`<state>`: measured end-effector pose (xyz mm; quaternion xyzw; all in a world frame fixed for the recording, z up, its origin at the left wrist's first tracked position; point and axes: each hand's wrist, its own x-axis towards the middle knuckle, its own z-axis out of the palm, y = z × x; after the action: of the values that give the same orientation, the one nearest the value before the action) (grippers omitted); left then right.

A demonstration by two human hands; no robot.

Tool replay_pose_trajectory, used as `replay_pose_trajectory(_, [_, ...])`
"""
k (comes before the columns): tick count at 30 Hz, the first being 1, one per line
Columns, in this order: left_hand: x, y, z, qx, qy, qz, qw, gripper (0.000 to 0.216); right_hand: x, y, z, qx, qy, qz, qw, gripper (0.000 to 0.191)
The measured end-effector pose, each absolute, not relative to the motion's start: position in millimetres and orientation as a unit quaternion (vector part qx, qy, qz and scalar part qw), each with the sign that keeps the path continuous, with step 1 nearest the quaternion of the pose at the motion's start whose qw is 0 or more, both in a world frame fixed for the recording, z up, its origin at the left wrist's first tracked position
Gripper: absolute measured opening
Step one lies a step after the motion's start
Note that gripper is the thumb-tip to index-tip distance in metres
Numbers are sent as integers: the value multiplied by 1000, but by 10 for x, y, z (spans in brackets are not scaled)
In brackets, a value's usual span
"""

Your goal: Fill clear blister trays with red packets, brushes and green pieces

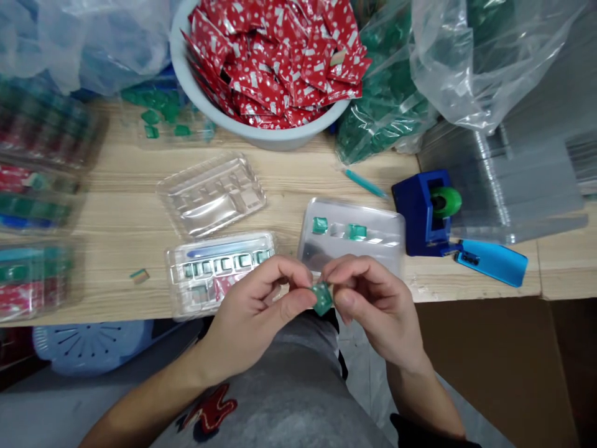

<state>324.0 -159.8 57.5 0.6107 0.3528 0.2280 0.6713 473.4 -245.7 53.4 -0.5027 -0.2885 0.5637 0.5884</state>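
Observation:
A small green wrapped piece point(322, 298) is pinched between my left hand point(254, 311) and my right hand point(373, 302), just in front of the table edge, over my lap. Both hands have their fingertips closed on it. Behind my hands lies a clear plastic tray point(373, 239) with two green pieces point(338, 229) in its slots. To its left is a closed clear tray point(214, 267) with a row of green pieces inside. An empty clear tray point(212, 196) lies further back.
A grey basin point(209, 106) full of red spotted packets stands at the back. Bags of green pieces point(387, 106) lie beside it. A blue tape dispenser point(426, 214) and a blue tool point(494, 261) sit at the right. Filled trays point(32, 199) are stacked at the left.

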Motion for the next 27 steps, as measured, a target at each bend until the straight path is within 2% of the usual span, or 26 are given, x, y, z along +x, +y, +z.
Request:
replay_pose_trajectory(3, [3307, -1620, 574, 609, 373, 226, 662, 6, 4735, -2506, 515, -556, -358, 486, 571, 22])
replay_pose_trajectory(7, [3396, -1639, 543, 585, 377, 224, 682, 6, 4849, -2535, 521, -611, -439, 398, 525, 17])
replay_pose_trajectory(9, [3404, -1631, 518, 576, 378, 224, 690, 5, 4984, -2490, 538, -648, -488, 344, 473, 17])
replay_pose_trajectory(12, [3364, -1603, 476, 571, 384, 223, 691, 6, 5233, -2329, 554, -679, -582, 278, 351, 14])
replay_pose_trajectory(15, [3295, -1574, 442, 567, 404, 230, 680, 6, 5418, -2133, 556, -665, -653, 257, 254, 13])
replay_pose_trajectory(22, [3217, -1542, 388, 567, 422, 219, 673, 8, 5392, -1976, 557, -665, -711, 193, 122, 26])
replay_pose_trajectory(27, [3177, -1507, 440, 610, 410, 210, 645, 9, 5358, -2049, 521, -692, -697, 170, 85, 26])
